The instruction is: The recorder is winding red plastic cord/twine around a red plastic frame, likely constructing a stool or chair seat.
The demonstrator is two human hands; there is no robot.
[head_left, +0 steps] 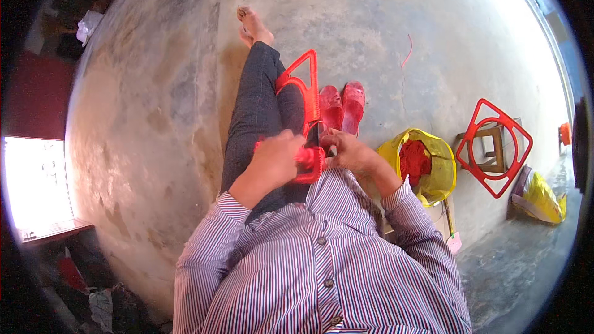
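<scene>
A red frame [313, 102] lies slanted across my lap, with a curved inner part and an open corner pointing away from me. My left hand [277, 159] is closed around its near part, and red material [307, 178] shows beside and below the fingers. Close by on the right, my right hand [348, 149] has its fingers bent together against the frame's near edge. What those fingertips pinch, if anything, is too small to make out. A dark narrow strip shows between the two hands; its kind is unclear.
A similar red frame [525, 139] rests on a small wooden stool [493, 164] at right. Nearer stands a yellow bag [447, 176] holding red material [414, 159]. Red shoes [353, 102] sit beyond my lap. A red strand [408, 51] and a yellow-and-white sack [539, 198] lie on the floor.
</scene>
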